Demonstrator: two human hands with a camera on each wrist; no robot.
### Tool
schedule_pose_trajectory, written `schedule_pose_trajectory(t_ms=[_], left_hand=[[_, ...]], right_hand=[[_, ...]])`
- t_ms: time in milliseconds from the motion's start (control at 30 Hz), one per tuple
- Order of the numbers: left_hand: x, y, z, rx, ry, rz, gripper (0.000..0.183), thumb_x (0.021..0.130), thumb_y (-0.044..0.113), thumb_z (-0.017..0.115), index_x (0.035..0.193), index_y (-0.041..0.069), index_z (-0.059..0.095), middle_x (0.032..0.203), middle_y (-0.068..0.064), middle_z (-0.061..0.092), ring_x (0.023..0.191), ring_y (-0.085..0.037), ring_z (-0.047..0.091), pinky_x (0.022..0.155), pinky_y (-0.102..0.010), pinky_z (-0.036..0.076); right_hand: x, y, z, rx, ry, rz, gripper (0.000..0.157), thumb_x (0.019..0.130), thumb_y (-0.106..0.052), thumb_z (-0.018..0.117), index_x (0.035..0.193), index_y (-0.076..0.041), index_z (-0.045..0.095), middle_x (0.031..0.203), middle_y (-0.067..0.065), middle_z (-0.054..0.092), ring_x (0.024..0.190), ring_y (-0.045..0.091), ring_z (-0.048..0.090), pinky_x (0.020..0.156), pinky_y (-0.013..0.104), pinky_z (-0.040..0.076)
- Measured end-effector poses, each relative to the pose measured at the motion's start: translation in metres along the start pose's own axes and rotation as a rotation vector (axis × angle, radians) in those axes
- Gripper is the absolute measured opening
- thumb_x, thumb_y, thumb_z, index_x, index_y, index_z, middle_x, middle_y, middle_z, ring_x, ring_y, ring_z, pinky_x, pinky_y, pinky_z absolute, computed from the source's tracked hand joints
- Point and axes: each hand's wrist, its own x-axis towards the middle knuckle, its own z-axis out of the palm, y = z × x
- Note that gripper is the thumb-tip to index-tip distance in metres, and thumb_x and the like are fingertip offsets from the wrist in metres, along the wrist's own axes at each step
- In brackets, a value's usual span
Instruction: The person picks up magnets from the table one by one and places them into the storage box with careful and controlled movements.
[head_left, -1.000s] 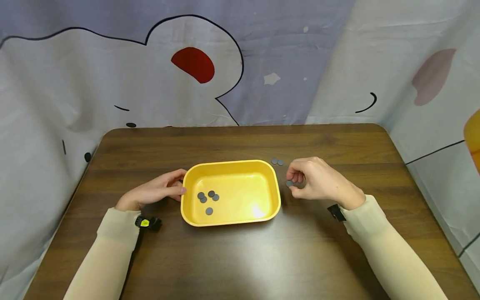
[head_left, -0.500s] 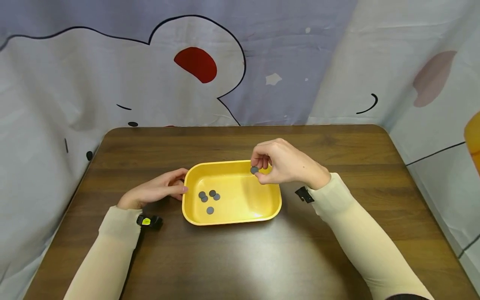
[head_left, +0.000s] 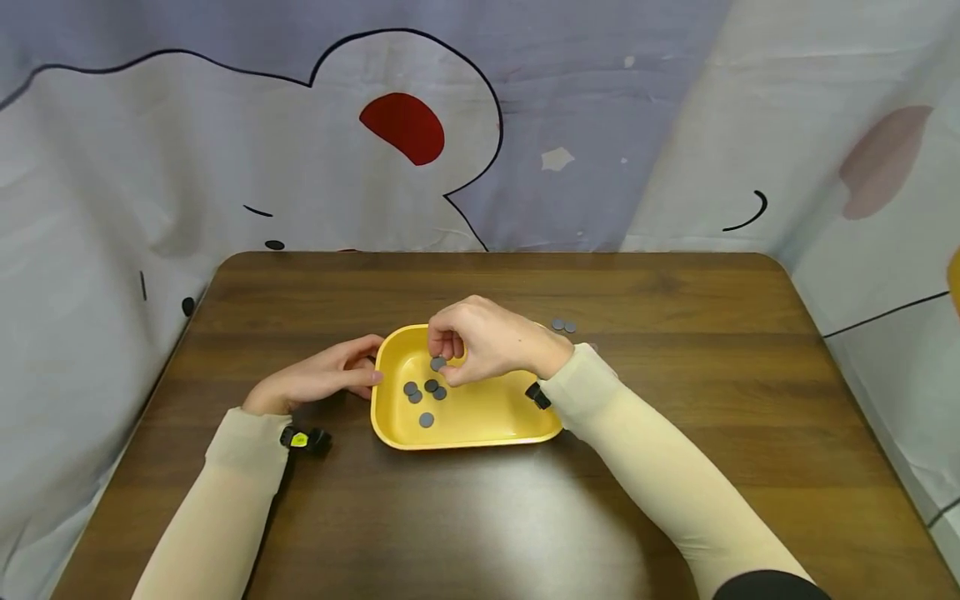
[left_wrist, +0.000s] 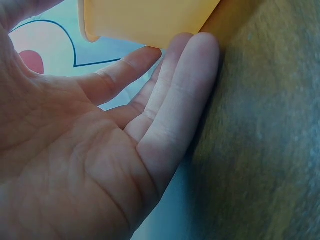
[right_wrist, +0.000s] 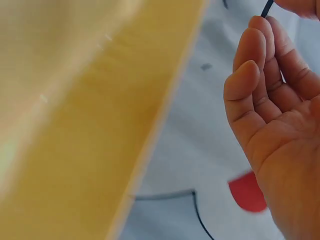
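Five grey discs [head_left: 426,420] already lie in the yellow tray [head_left: 465,445], toward its left end. The right hand [head_left: 491,340] pinches a sixth disc [head_left: 438,364] over the tray — not yet let go. Two loose discs [head_left: 557,324] remain on the table [head_left: 375,517] beyond the tray's far right corner. The left hand [head_left: 315,383] loosely holds the tray's edge, fingers partly bent.

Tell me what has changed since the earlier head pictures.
The right hand, pinching a disc, has moved left from beside the tray to over its left half. The left hand stays at the tray's left end; five discs inside and two more discs on the table lie as before.
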Motion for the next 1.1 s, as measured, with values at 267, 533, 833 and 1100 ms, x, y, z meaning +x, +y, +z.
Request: schedule_pose_trajectory(t_ms=[267, 533, 833, 1100], left_hand=[[0.005, 0.004, 0.005, -0.005, -0.013, 0.016, 0.055, 0.104, 0.025, 0.06, 0.149, 0.002, 0.039, 0.133, -0.021, 0.058, 0.107, -0.024, 0.069, 0.093, -0.036, 0.062], [0.004, 0.005, 0.007, -0.001, -0.012, 0.021, 0.053, 0.103, 0.024, 0.06, 0.148, 0.002, 0.041, 0.13, -0.021, 0.059, 0.106, -0.025, 0.068, 0.093, -0.036, 0.061], [0.006, 0.004, 0.007, 0.002, -0.021, 0.027, 0.052, 0.104, 0.025, 0.059, 0.147, 0.003, 0.042, 0.13, -0.021, 0.059, 0.107, -0.026, 0.068, 0.093, -0.036, 0.061], [0.008, 0.0, 0.006, 0.005, -0.019, 0.019, 0.054, 0.103, 0.026, 0.06, 0.148, 0.003, 0.041, 0.131, -0.02, 0.058, 0.106, -0.025, 0.068, 0.093, -0.035, 0.061]], right_hand=[[0.004, 0.009, 0.033, -0.023, -0.19, 0.066, 0.013, 0.077, -0.012, 0.079, 0.085, -0.012, 0.069, 0.08, -0.001, 0.07, 0.07, 0.005, 0.058, 0.067, 0.018, 0.049], [0.003, 0.009, 0.045, -0.055, -0.288, 0.074, 0.014, 0.077, -0.011, 0.08, 0.085, -0.012, 0.069, 0.077, -0.005, 0.069, 0.068, 0.003, 0.057, 0.066, 0.016, 0.047], [0.001, 0.007, 0.048, -0.037, -0.299, 0.081, 0.023, 0.08, -0.022, 0.086, 0.094, -0.011, 0.072, 0.082, -0.002, 0.072, 0.072, 0.004, 0.059, 0.07, 0.017, 0.05], [0.001, 0.007, 0.047, -0.023, -0.274, 0.066, 0.026, 0.08, -0.024, 0.087, 0.096, -0.009, 0.072, 0.085, 0.002, 0.073, 0.075, 0.01, 0.063, 0.071, 0.018, 0.05]])
